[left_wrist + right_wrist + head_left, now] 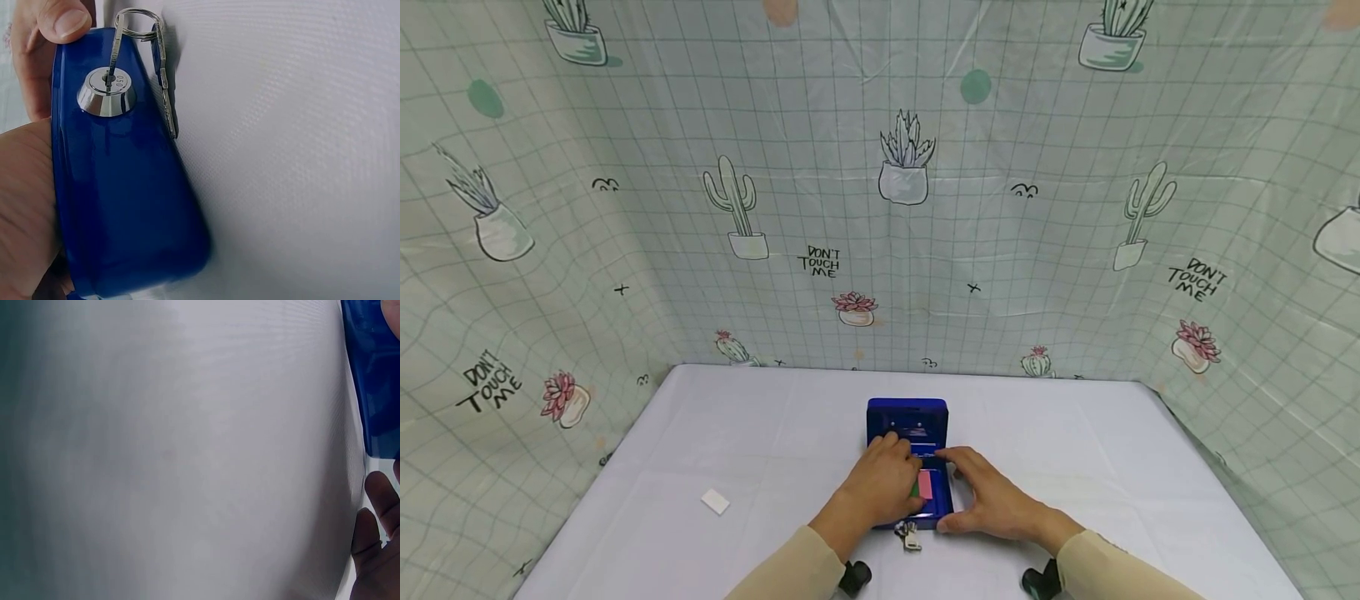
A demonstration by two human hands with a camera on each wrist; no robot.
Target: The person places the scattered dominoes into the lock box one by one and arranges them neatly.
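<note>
A blue metal cash box (942, 504) stands on the table with its lid (907, 410) raised. My left hand (880, 479) reaches down into it; those fingertips are hidden, so what they pinch, if anything, cannot be seen. Beside the left thumb, a pink rectangular piece (925, 485) and a sliver of a green piece (915, 490) show inside. My right hand (992, 498) holds the box's right side, thumb at the front corner and fingers farther back. A key (117, 47) sits in the silver lock (107, 94) on the front wall, with another key (164, 87) hanging from its ring.
A small white rectangular piece (715, 502) lies on the white-covered table (775, 450), left of the box. Behind the table hangs a checked curtain (880, 225) with cactus drawings. Black objects (854, 577) show near both sleeves.
</note>
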